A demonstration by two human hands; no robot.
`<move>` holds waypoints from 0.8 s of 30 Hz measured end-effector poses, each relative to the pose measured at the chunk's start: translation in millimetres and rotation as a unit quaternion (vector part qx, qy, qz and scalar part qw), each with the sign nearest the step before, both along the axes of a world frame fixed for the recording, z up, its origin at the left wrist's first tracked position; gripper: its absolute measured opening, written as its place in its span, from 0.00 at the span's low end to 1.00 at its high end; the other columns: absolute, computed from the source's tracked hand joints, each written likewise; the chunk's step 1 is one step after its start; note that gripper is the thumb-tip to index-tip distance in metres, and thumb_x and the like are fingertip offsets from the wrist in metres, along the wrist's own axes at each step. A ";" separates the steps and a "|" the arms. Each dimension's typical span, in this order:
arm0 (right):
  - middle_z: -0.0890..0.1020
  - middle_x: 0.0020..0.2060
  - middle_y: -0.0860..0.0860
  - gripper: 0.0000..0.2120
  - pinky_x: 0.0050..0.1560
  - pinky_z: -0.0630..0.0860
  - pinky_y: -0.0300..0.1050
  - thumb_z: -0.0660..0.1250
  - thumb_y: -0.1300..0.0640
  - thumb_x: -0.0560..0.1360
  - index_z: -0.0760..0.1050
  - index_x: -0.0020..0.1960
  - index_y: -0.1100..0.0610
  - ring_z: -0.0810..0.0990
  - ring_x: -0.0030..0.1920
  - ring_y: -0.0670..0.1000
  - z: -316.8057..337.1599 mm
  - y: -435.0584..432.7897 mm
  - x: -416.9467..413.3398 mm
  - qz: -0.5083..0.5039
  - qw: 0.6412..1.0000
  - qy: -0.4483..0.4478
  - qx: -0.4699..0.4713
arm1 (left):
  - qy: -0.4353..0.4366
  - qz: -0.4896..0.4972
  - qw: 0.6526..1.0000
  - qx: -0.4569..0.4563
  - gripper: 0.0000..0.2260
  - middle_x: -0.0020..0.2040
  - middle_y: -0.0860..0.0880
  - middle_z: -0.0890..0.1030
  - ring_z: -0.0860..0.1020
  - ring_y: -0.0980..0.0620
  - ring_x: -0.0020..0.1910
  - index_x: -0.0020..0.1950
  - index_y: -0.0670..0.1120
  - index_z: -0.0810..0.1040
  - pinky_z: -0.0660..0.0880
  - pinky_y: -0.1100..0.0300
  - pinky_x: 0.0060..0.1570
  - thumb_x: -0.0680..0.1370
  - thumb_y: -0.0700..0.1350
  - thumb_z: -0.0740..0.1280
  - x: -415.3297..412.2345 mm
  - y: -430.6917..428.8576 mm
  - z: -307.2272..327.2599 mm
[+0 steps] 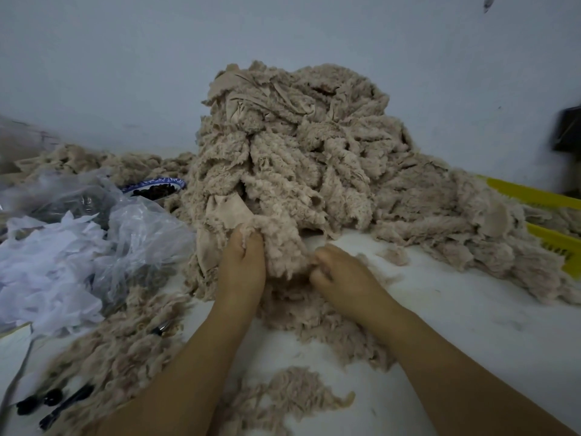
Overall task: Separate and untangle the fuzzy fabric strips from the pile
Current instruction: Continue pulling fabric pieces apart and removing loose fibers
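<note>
The pile (298, 146) of tan fuzzy strips sits on the table (456, 325) against the wall (125, 73). The left hand (243, 265) grips a strip (283, 250) at the pile's front foot. The right hand (339, 278), just beside it, is curled on the same strip, apparently pinching it. Loose strips (292, 394) lie nearer the person.
</note>
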State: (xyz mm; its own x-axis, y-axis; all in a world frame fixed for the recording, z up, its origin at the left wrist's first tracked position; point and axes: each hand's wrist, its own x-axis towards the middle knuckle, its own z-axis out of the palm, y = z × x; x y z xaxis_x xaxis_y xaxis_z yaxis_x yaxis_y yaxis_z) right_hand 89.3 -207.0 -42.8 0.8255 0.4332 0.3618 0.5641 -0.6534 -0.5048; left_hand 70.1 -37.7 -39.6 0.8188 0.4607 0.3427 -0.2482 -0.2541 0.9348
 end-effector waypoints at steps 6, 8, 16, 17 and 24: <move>0.70 0.32 0.48 0.13 0.31 0.66 0.42 0.54 0.60 0.82 0.67 0.39 0.55 0.69 0.33 0.49 5.2 -15.9 13.5 -0.162 0.971 0.046 0.168 | 0.076 0.083 0.960 -0.257 0.15 0.56 0.46 0.79 0.76 0.45 0.57 0.67 0.43 0.76 0.76 0.55 0.50 0.84 0.44 0.55 23.3 20.3 2.5; 0.67 0.28 0.50 0.16 0.23 0.61 0.36 0.53 0.60 0.83 0.65 0.36 0.53 0.65 0.28 0.49 6.3 -32.7 19.3 -0.235 0.933 0.077 0.262 | 0.083 0.126 0.950 -0.273 0.17 0.58 0.47 0.79 0.76 0.45 0.59 0.68 0.44 0.75 0.76 0.53 0.57 0.84 0.48 0.55 23.1 35.5 -0.8; 0.68 0.30 0.51 0.24 0.38 0.66 0.50 0.56 0.64 0.77 0.65 0.23 0.49 0.66 0.34 0.53 17.4 -32.1 17.4 -0.151 0.788 0.271 0.532 | 0.057 0.000 0.997 0.056 0.15 0.32 0.55 0.74 0.72 0.52 0.35 0.34 0.50 0.71 0.67 0.60 0.34 0.73 0.57 0.52 3.8 8.3 4.7; 0.68 0.29 0.51 0.23 0.37 0.64 0.49 0.56 0.64 0.76 0.63 0.24 0.50 0.65 0.32 0.52 17.1 -33.9 17.4 -0.153 0.782 0.282 0.535 | 0.081 -0.041 0.991 0.094 0.19 0.33 0.56 0.77 0.74 0.53 0.36 0.35 0.50 0.75 0.68 0.61 0.35 0.75 0.59 0.52 2.2 7.3 2.9; 0.78 0.32 0.40 0.20 0.40 0.71 0.42 0.57 0.55 0.78 0.76 0.29 0.48 0.77 0.37 0.42 17.3 -12.3 1.5 -0.066 0.920 0.213 0.323 | 0.168 -0.122 0.965 0.162 0.31 0.46 0.51 0.79 0.76 0.57 0.42 0.47 0.50 0.81 0.69 0.68 0.42 0.76 0.71 0.48 -1.7 -3.7 -5.5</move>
